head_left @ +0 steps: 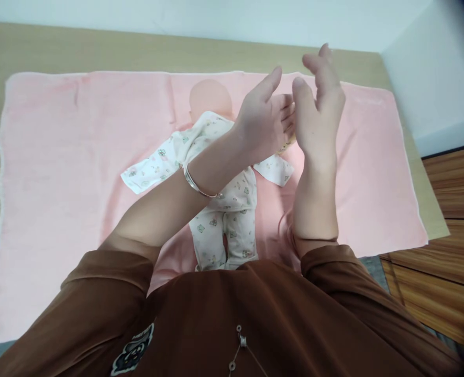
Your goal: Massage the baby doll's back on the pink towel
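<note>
A baby doll (210, 99) lies on a pink blanket, dressed in a white suit (238, 191) with small printed figures. My left hand (265, 118) is above its chest, palm partly turned up, thumb raised and fingers stretched to the right. Close beside those fingertips is my right hand (320, 104), its thumb and fingers apart and pointing away from me. Whether the hands touch cannot be made out. A bit of something yellow with dark marks (288, 145) shows below my left fingers; most of it is hidden. My left forearm covers part of the doll's middle.
The pink blanket (59, 173) is spread over a light wooden table (98, 50). A white wall (216, 18) stands behind the table and another on the right. Brown wood-grain panels (444, 262) are at the lower right.
</note>
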Motion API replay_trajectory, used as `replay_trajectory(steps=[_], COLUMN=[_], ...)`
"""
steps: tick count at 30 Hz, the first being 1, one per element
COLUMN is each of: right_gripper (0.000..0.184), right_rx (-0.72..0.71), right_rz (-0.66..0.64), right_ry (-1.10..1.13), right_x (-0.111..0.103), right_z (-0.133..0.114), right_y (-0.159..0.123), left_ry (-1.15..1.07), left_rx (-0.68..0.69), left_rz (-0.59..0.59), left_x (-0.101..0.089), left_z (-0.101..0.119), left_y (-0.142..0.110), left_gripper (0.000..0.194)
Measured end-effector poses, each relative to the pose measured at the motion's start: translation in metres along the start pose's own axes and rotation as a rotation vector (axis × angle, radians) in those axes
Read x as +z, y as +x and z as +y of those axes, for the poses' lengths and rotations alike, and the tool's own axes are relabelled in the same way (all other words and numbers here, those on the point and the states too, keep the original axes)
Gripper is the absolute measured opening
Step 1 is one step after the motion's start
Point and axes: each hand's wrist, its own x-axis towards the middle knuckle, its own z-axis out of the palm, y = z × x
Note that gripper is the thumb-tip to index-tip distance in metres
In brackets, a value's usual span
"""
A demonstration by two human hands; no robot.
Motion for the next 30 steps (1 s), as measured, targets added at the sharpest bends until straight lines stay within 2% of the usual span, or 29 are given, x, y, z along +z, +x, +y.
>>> replay_trajectory(steps=[2, 3, 5, 7, 9, 12, 14, 16, 19, 21, 25, 29, 30], right_gripper=[0.037, 0.037, 0.045, 0.056, 0.063, 0.059, 0.051, 0.043, 0.042, 0.043, 0.041, 0.019, 0.019], right_rx=[0.147, 0.176, 0.111, 0.014, -0.017, 0.042, 0.105, 0.145, 0.178, 0.212, 0.257, 0.276, 0.281], right_rz=[-0.108, -0.145, -0.138, -0.072, -0.019, -0.011, -0.036, -0.075, -0.087, -0.049, 0.052, 0.023, 0.001], right_ry=[-0.043, -0.075, -0.167, -0.27, -0.339, -0.365, -0.338, -0.261, -0.173, -0.201, -0.257, -0.229, -0.223], right_x=[0.008, 0.012, 0.019, 0.025, 0.03, 0.034, 0.034, 0.032, 0.032, 0.036, 0.044, 0.045, 0.044], right_z=[0.003, 0.004, 0.005, 0.004, 0.003, -0.001, -0.004, -0.007, -0.01, -0.01, -0.005, -0.004, -0.005], right_y=[0.003, 0.003, 0.002, 0.0, -0.003, -0.005, -0.006, -0.006, -0.003, 0.001, 0.007, 0.003, 0.002], left_ry=[-0.057, -0.042, 0.009, 0.009, -0.027, -0.042, -0.015, 0.009, 0.024, 0.026, 0.054, 0.109, 0.103], left_rx=[-0.032, -0.027, 0.011, 0.07, 0.128, 0.193, 0.228, 0.247, 0.282, 0.343, 0.452, 0.494, 0.503], left_rz=[-0.167, -0.187, -0.103, -0.011, 0.033, 0.038, 0.092, 0.165, 0.223, 0.26, 0.336, 0.36, 0.366], left_x=[0.001, -0.001, -0.008, -0.018, -0.031, -0.05, -0.06, -0.065, -0.063, -0.057, -0.049, -0.047, -0.046], left_z=[0.001, 0.0, -0.001, -0.001, 0.003, 0.01, 0.013, 0.015, 0.023, 0.033, 0.051, 0.05, 0.047], left_y=[-0.004, -0.005, -0.005, -0.005, -0.008, -0.023, -0.039, -0.056, -0.082, -0.098, -0.122, -0.13, -0.13], left_gripper=[0.068, 0.068, 0.065, 0.059, 0.054, 0.055, 0.054, 0.043, 0.027, 0.024, 0.037, 0.039, 0.037])
